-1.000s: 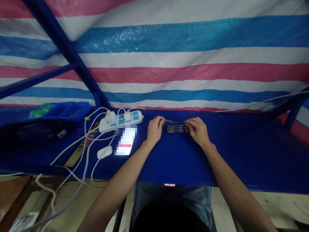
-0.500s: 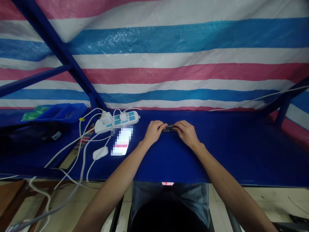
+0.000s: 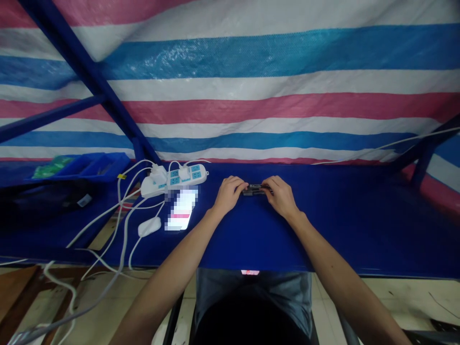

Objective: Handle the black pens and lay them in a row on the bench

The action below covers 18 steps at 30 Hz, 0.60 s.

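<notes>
Small dark objects point(image 3: 254, 190) lie close together on the blue tabletop point(image 3: 247, 235), between my two hands. My left hand point(image 3: 230, 194) has its thumb and fingers closed at their left end. At the right end, my right hand point(image 3: 280, 194) pinches them with bent fingers. The fingertips cover both ends, and the exact shape of the dark pieces is too small to tell.
To the left are a white power strip point(image 3: 196, 175) with plugs and cables, a lit phone point(image 3: 182, 211) and a white adapter point(image 3: 149, 227). Blue bins point(image 3: 102, 166) stand farther left beside a black bag point(image 3: 39, 203). A striped sheet point(image 3: 251, 110) hangs behind.
My right hand has shifted slightly to the right, and more of the dark objects shows between the hands. My left hand has barely moved.
</notes>
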Tool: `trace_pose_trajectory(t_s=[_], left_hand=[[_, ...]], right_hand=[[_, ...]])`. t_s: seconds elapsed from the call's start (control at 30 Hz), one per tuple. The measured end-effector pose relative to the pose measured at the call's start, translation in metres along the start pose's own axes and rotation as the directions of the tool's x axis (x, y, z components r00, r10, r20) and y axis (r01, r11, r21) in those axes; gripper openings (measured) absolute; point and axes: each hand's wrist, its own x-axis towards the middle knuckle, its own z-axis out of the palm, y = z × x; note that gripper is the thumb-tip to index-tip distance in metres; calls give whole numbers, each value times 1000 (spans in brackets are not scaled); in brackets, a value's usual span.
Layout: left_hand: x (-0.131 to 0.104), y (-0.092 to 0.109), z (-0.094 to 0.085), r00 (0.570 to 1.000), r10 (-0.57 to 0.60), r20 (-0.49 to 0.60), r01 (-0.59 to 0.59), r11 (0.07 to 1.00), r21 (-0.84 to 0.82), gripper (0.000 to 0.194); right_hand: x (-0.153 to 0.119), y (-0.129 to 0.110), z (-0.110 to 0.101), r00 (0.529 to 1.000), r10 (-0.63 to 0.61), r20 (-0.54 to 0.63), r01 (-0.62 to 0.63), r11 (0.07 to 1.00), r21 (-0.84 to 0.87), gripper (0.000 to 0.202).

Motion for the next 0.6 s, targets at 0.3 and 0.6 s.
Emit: trace_pose_trajectory(t_s=[0.3,0.6], left_hand=[[0,-5,1,994,70,-89,-74,997,-33,10],[-2,1,-2,977,185,-105,-183,983,24,10]], right_hand=[[2,0,1,986,51,156,-32,992,-121,24],[2,5,-1,984,107,139,-120,989,83,23]])
